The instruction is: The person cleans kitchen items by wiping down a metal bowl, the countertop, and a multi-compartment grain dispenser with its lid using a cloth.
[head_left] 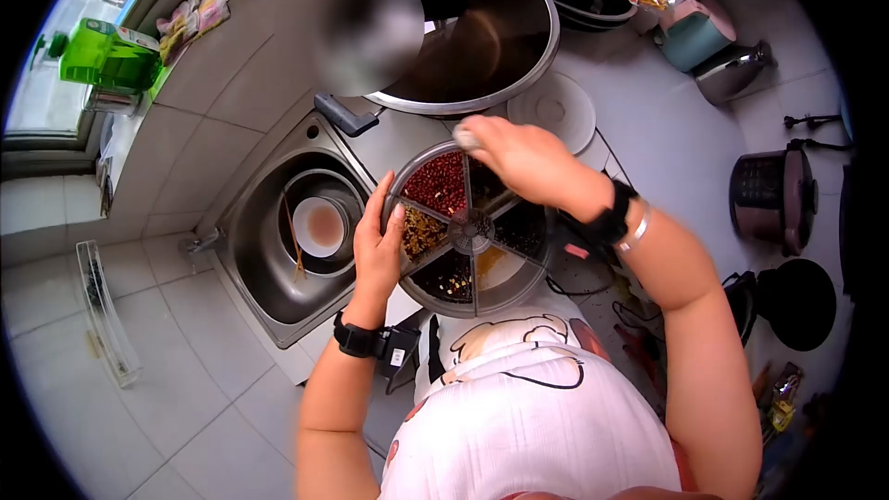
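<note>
A round clear container (469, 230) with wedge compartments is held close to my body. Red beans (437, 183), a yellow-brown mix (421, 232) and dark grains (519, 230) fill separate wedges; a pale, yellowish one lies at the lower right. My left hand (378, 245) grips the container's left rim, thumb on top. Over its top edge is my right hand (519, 156), fingers pressed together near the rim; what they hold, if anything, is hidden and the fingertips are blurred.
A large dark pan (548, 46) stands behind the container, beside a round pale lid (585, 116). To the left, a steel sink (243, 264) holds bowls (320, 226). A green bottle (93, 51) is on the sill; a cooker (769, 199) stands at right.
</note>
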